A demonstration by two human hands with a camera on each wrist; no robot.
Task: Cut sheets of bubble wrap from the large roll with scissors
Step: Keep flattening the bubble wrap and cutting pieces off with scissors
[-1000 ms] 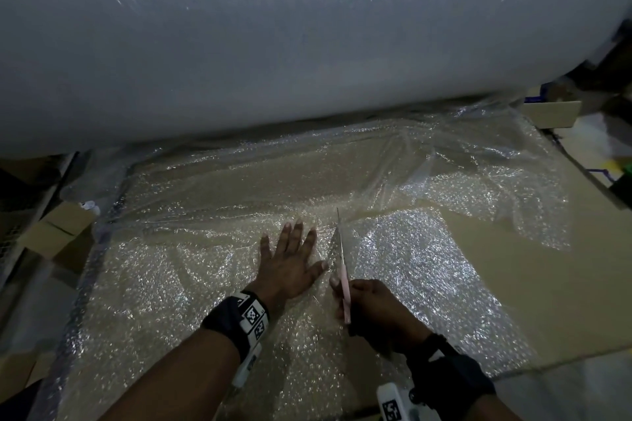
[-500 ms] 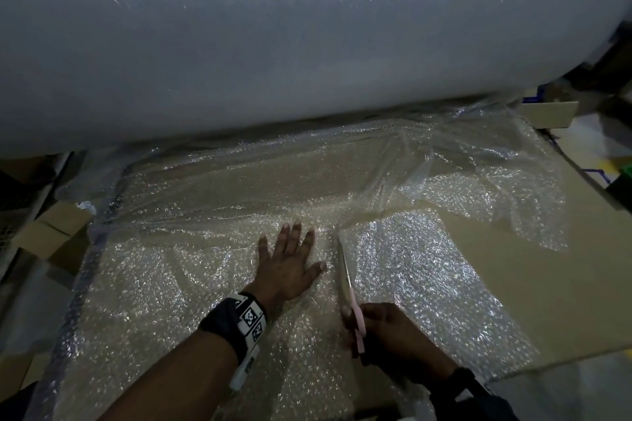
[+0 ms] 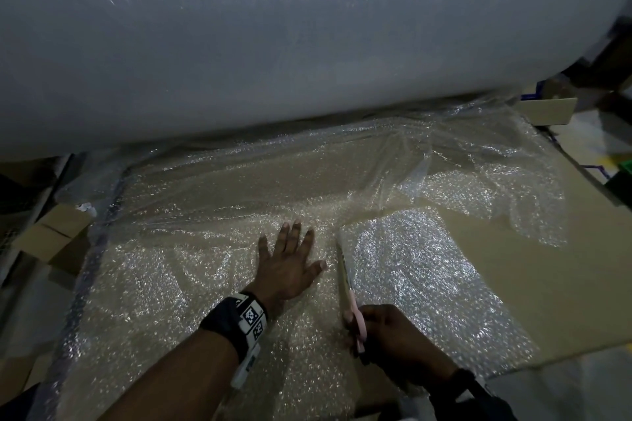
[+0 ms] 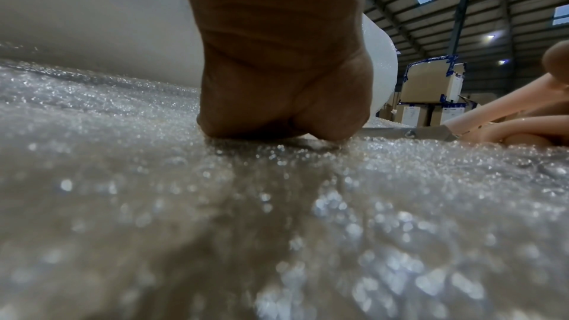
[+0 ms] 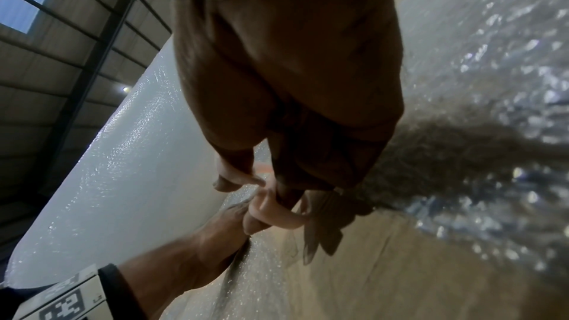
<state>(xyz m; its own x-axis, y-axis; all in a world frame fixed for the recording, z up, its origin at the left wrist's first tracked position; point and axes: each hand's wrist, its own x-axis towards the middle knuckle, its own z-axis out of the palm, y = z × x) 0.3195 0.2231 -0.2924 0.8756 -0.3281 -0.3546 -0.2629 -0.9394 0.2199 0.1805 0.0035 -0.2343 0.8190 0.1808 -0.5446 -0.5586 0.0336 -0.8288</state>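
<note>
Now, at the lower centre, the left hand (image 3: 287, 267) presses flat the bubble wrap (image 3: 171, 284) while the right hand (image 3: 393, 338) grasps the scissors (image 3: 347, 287) mid-cut, and next the blades probably must advance toward the roll (image 3: 273, 44).

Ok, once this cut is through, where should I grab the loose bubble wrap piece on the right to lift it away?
Probably pinch the loose bubble wrap piece at its far corner beside the scissors tip, coming from the right. That edge already looks free and slightly lifted off the cardboard, away from the left hand pressing the sheet.
</note>
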